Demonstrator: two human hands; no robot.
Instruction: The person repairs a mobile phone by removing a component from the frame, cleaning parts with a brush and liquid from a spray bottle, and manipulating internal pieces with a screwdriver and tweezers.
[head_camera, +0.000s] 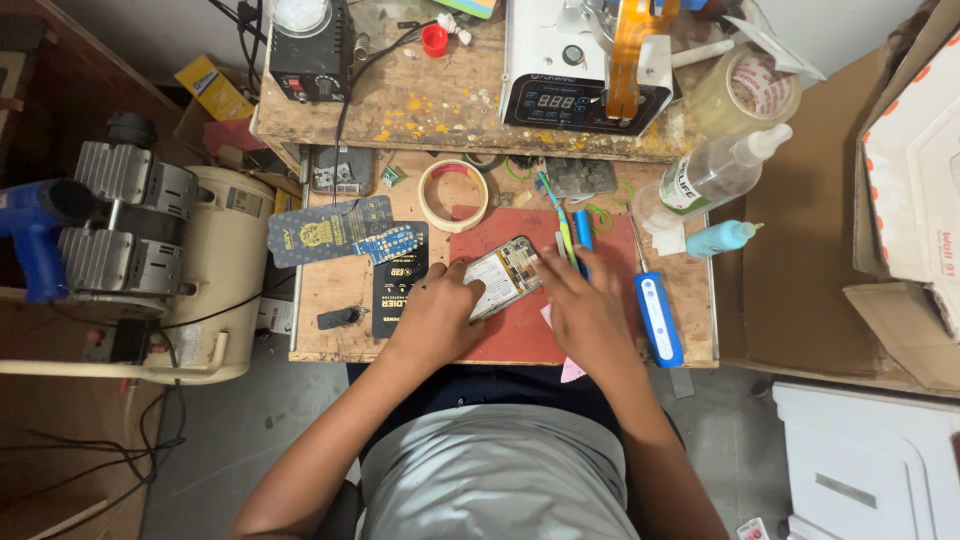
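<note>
Steadying an opened phone (503, 276) on the red mat (520, 330).
Left hand (440, 318) pins its edge, grip clamped; right hand (585, 312) rests beside it, grip unclear; mat protects tabletop (330, 300).

Both hands — left hand (440, 315), right hand (590, 315) — rest on an opened phone (503, 277).

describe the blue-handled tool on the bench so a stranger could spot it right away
Start at the red rubber mat on the wooden workbench. Just past the mat's right edge, beside the right hand, lies the blue-handled tool. It is the flat blue handle with a white stripe, not the light blue squeeze bottle above it.
</note>
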